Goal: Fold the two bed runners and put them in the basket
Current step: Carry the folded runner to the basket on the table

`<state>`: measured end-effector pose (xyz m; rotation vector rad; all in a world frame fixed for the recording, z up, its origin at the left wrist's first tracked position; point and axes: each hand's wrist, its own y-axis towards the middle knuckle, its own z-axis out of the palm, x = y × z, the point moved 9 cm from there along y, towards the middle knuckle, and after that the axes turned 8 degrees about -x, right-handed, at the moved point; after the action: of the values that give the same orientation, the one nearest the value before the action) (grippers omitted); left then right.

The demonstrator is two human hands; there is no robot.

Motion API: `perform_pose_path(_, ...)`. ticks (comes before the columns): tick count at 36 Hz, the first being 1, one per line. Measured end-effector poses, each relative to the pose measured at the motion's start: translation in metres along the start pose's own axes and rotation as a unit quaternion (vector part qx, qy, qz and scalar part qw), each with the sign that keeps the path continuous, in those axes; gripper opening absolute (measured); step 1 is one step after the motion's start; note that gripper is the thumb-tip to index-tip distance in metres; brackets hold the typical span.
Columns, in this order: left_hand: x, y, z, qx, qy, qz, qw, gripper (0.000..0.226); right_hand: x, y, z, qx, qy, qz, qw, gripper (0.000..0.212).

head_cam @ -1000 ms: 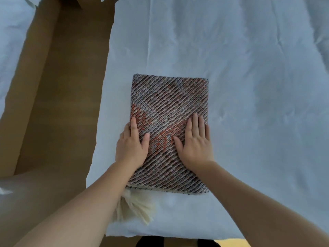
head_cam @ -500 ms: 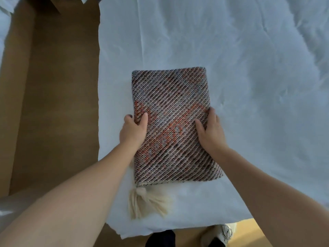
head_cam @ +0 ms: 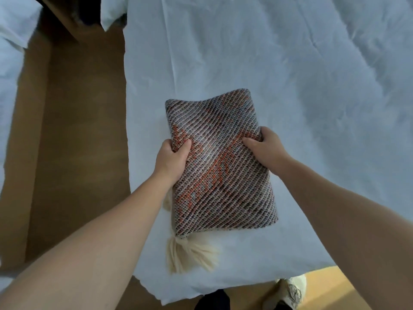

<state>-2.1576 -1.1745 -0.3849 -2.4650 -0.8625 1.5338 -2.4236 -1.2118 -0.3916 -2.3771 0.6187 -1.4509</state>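
A folded bed runner (head_cam: 220, 166), knitted in brown, grey and orange diagonal stripes, is held just above the white bed (head_cam: 290, 74). My left hand (head_cam: 171, 158) grips its left edge with the thumb on top. My right hand (head_cam: 264, 151) grips its right edge the same way. A cream tassel (head_cam: 190, 253) hangs from the runner's near left corner onto the sheet. The far end of the runner bends upward a little. No basket and no second runner are in view.
Brown floor (head_cam: 73, 153) runs along the left of the bed. A second white bed (head_cam: 9, 70) lies at the far left edge. A dark piece of furniture (head_cam: 64, 16) stands at the top left. My shoe (head_cam: 290, 291) shows at the bottom.
My hands went from lying flat on the runner to gripping its two side edges. The runner has come up off the sheet and tilted slightly.
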Motion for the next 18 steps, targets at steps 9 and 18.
perform_pose_path(9, -0.138, -0.074, 0.018, 0.056, 0.03, 0.101, 0.993, 0.033, 0.034, -0.075, -0.141, -0.1, 0.093, 0.011, 0.991, 0.019)
perform_pose_path(18, -0.32, -0.22, 0.099, 0.194, 0.009, 0.215, 0.957, 0.046, 0.049, -0.207, -0.367, -0.273, 0.152, -0.018, 0.95, 0.025)
